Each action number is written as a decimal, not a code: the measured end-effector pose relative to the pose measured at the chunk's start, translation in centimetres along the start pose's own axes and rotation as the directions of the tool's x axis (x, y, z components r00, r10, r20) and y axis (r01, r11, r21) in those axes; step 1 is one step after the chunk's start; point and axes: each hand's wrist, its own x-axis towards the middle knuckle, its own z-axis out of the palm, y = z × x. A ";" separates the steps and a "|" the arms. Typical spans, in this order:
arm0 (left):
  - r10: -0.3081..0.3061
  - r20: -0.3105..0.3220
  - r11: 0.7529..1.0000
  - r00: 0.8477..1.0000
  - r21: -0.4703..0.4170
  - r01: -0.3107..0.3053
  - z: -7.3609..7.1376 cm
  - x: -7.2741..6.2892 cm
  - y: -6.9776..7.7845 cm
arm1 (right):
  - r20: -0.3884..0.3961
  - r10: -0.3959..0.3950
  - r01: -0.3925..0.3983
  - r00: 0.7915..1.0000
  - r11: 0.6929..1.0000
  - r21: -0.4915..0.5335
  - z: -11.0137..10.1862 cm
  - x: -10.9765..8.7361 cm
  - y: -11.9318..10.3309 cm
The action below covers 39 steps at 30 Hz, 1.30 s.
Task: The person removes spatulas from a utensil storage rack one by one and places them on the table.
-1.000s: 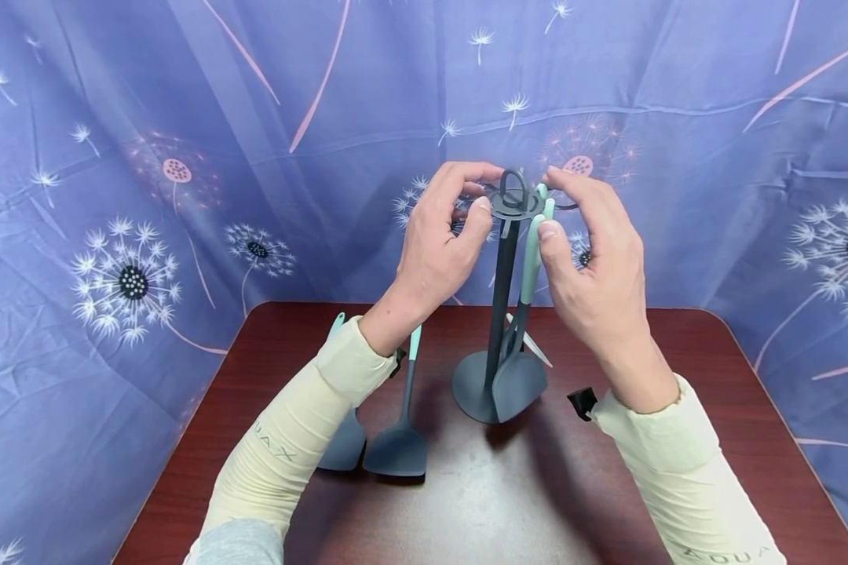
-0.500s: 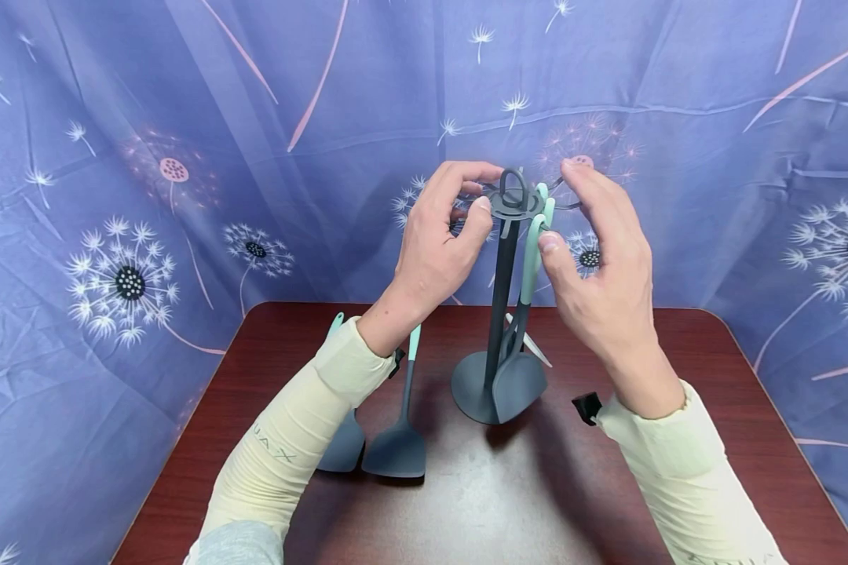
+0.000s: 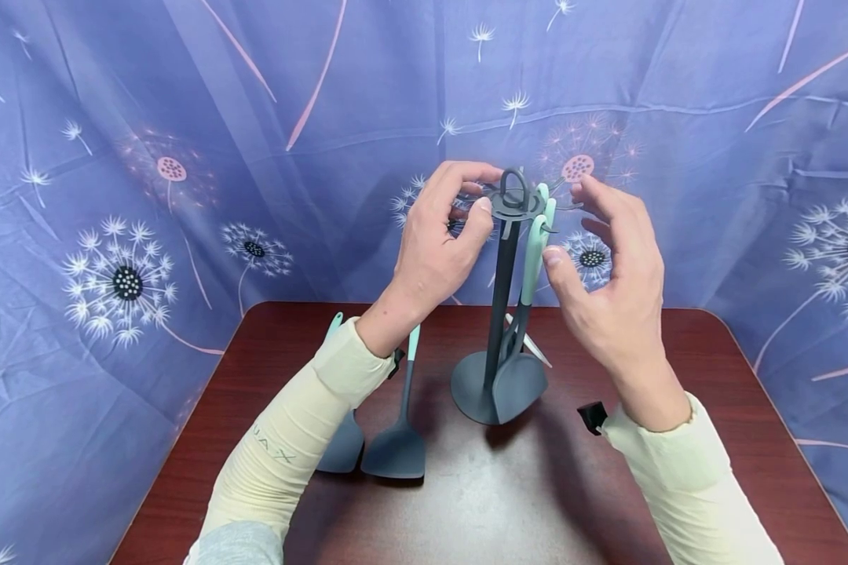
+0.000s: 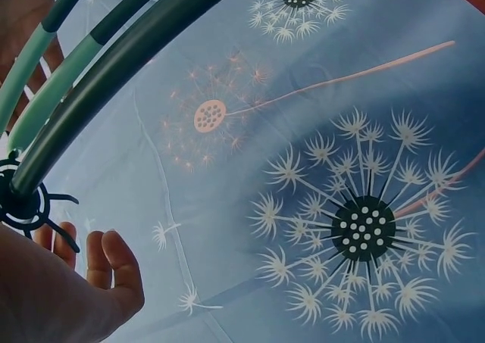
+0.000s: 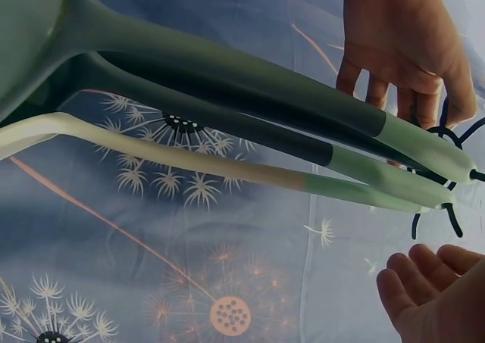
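A dark grey utensil stand (image 3: 503, 298) with a round base and a hooked ring top stands upright on the table. My left hand (image 3: 441, 235) holds the left side of its ring, thumb in front and fingers behind. Mint-green handles hang from hooks on its right side. The nearest belongs to a utensil with a broad grey head (image 3: 520, 388); behind it, the right wrist view shows another dark-shafted utensil (image 5: 258, 135) and a beige-shafted one (image 5: 189, 160). Just right of these handles, my right hand (image 3: 615, 275) is apart from them, fingers loosely bent and holding nothing.
Two grey turners with mint handles lie left of the stand: one turner (image 3: 396, 453) in full view, the other turner (image 3: 344, 447) partly behind my left forearm. The dark red-brown table (image 3: 466, 510) backs onto a blue dandelion-print curtain (image 3: 353, 94).
My right hand has drawn away from the hanging handles, to the right and slightly down, its thumb leaving the nearest handle's top. My left hand stays at the ring.
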 end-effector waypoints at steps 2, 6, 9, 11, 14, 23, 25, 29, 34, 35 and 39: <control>0.001 0.002 1.000 1.000 -0.007 -0.001 0.0 0.0 0.0 | -0.008 0.012 -0.011 1.000 1.000 0.011 0.0 -0.2 0.0; 0.002 0.004 1.000 1.000 -0.017 -0.002 0.0 -0.1 0.0 | -0.021 0.037 -0.036 0.999 0.999 0.019 0.0 -0.6 0.2; 0.003 0.002 1.000 1.000 -0.017 -0.003 0.0 -0.1 0.0 | -0.024 0.056 -0.056 0.998 0.998 0.006 0.0 -0.9 0.0; 0.005 -0.001 1.000 1.000 -0.017 -0.005 0.0 -0.2 0.0 | -0.023 0.064 -0.064 0.998 0.998 -0.005 0.0 -1.2 -0.1; 0.009 -0.006 1.000 1.000 -0.017 -0.009 0.0 -0.2 0.0 | -0.015 0.074 -0.074 0.997 0.997 -0.011 0.1 -1.7 0.2; 0.010 -0.006 1.000 1.000 -0.006 -0.010 -0.1 -0.2 0.0 | 0.032 0.071 -0.068 0.997 0.993 -0.093 0.3 -3.0 1.9; 0.009 -0.002 1.000 1.000 -0.008 -0.009 -0.1 -0.2 0.0 | 0.043 0.080 -0.075 0.996 0.992 -0.097 0.3 -3.3 2.0; 0.009 -0.003 1.000 1.000 -0.009 -0.009 -0.1 -0.2 0.0 | 0.062 0.102 -0.096 0.993 0.991 -0.088 0.4 -3.8 2.1; 0.013 -0.010 1.000 1.000 -0.008 -0.013 -0.1 -0.2 0.0 | 0.070 0.110 -0.103 0.991 0.990 -0.097 0.4 -4.2 2.3; 0.015 -0.011 1.000 1.000 -0.007 -0.015 -0.1 -0.2 0.0 | 0.073 0.111 -0.103 0.991 0.989 -0.102 0.4 -4.3 2.4; 0.019 -0.013 1.000 1.000 -0.007 -0.019 -0.1 -0.2 -0.1 | 0.095 0.116 -0.105 0.989 0.988 -0.113 0.3 -4.6 2.5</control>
